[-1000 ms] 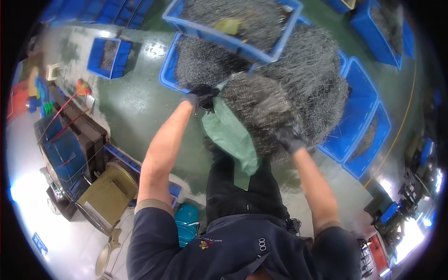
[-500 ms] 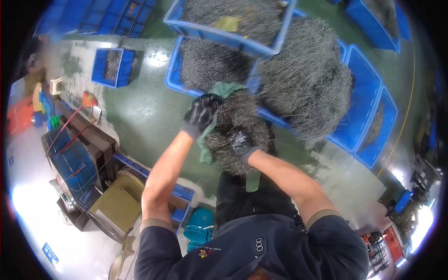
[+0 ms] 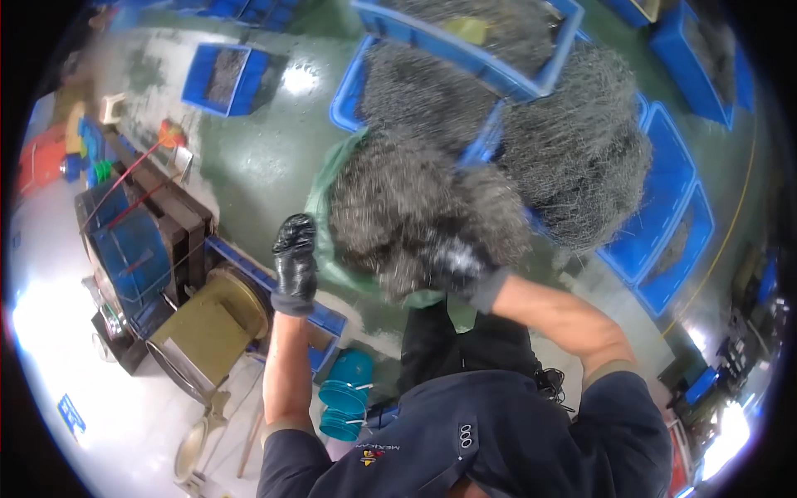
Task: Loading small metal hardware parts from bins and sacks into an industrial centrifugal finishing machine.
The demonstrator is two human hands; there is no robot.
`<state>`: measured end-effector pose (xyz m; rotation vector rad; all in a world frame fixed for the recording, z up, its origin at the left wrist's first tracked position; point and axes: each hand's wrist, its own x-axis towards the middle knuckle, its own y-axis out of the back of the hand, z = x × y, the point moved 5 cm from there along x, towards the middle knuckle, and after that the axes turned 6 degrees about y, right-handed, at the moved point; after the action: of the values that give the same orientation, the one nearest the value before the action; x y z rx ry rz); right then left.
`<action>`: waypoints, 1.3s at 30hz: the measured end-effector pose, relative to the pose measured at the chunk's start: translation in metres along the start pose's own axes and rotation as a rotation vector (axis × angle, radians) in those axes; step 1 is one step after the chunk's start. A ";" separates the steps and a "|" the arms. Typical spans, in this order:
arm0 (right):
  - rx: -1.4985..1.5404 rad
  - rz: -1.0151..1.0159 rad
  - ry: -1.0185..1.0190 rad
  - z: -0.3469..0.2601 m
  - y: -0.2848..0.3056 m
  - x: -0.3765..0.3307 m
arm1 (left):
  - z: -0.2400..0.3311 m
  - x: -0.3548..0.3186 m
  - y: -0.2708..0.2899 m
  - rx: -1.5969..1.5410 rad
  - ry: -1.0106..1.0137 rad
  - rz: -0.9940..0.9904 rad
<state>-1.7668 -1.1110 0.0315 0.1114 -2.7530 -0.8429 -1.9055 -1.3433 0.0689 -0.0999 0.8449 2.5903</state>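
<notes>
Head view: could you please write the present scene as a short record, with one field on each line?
Left hand: black-gloved left hand, beside the bag's left edge; contact unclear
Right hand: black-gloved right hand, at the near side of the gray pile; grip blurred
Bag: green bag, its rim curving around the pile's left side
Pile: gray pile, thin pieces, blurred
Beyond: blue crate with gray pieces
Lower left: teal buckets
</notes>
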 end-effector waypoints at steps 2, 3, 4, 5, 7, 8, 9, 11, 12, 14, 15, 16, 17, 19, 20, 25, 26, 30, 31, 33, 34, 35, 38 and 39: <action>-0.041 -0.326 -0.023 -0.012 -0.033 -0.005 | -0.024 -0.009 -0.005 0.076 -0.098 0.032; -0.038 -0.332 -0.012 -0.007 -0.067 -0.012 | -0.049 -0.021 -0.021 0.010 0.377 0.040; -0.161 -0.421 0.101 0.000 -0.120 -0.021 | -0.064 -0.030 -0.032 0.009 0.378 0.043; -0.285 -0.513 0.217 0.008 -0.155 -0.028 | -0.087 -0.040 -0.046 -0.028 0.411 -0.004; -0.234 -0.390 0.152 0.041 -0.128 0.000 | -0.121 -0.042 -0.069 -0.064 0.458 -0.030; -0.219 -0.438 0.170 0.059 -0.126 -0.002 | -0.133 -0.042 -0.091 -0.138 0.582 -0.072; -0.200 -0.482 0.202 0.072 -0.137 -0.007 | -0.149 -0.041 -0.107 -0.208 0.703 -0.099; -0.360 -0.640 0.122 0.102 -0.190 -0.026 | -0.217 -0.055 -0.136 -0.448 0.746 -0.018; -0.258 -0.600 0.118 0.119 -0.213 -0.034 | -0.251 -0.062 -0.141 -0.286 0.645 -0.028; -0.147 -0.580 0.093 0.146 -0.246 -0.049 | -0.298 -0.077 -0.160 -0.361 0.822 0.027; -0.183 -0.662 0.054 0.148 -0.258 -0.051 | -0.318 -0.090 -0.164 -0.361 0.847 0.030; -0.221 -0.744 0.016 0.152 -0.272 -0.056 | -0.342 -0.109 -0.169 -0.429 1.010 -0.003; -0.215 -0.762 0.001 0.162 -0.291 -0.072 | -0.365 -0.127 -0.177 -0.501 1.168 -0.051; -0.370 -0.644 0.178 0.147 -0.352 -0.081 | -0.456 -0.191 -0.152 -0.413 0.979 -0.051; -0.356 -0.672 0.182 0.154 -0.372 -0.093 | -0.457 -0.188 -0.168 0.123 0.732 -0.378; -0.253 -0.699 0.305 0.166 -0.458 -0.162 | -0.491 -0.191 -0.201 -0.378 1.363 -0.670; -0.471 -0.900 0.420 0.160 -0.490 -0.191 | -0.498 -0.164 -0.210 0.189 0.943 -0.993; -0.304 -0.845 0.386 0.140 -0.528 -0.246 | -0.583 -0.148 -0.178 0.614 0.694 -0.485; -0.292 -0.860 0.399 0.142 -0.535 -0.252 | -0.600 -0.135 -0.173 0.668 0.704 -0.402; -0.267 -0.922 0.124 0.154 -0.542 -0.271 | -0.619 -0.110 -0.183 0.800 0.608 -0.409; -0.238 -0.760 0.026 0.149 -0.532 -0.239 | -0.629 -0.110 -0.167 0.736 0.535 -0.343; -0.232 -0.777 0.032 0.149 -0.529 -0.233 | -0.632 -0.102 -0.168 0.649 0.433 -0.286; -0.259 -0.897 -0.147 0.161 -0.522 -0.241 | -0.621 -0.081 -0.206 0.285 0.531 -0.316; -0.257 -0.905 -0.137 0.158 -0.518 -0.235 | -0.627 -0.079 -0.211 0.282 0.540 -0.308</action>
<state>-1.5838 -1.4204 -0.4373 1.3534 -2.6246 -1.4267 -1.7848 -1.5804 -0.5415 -0.8052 1.2561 2.1503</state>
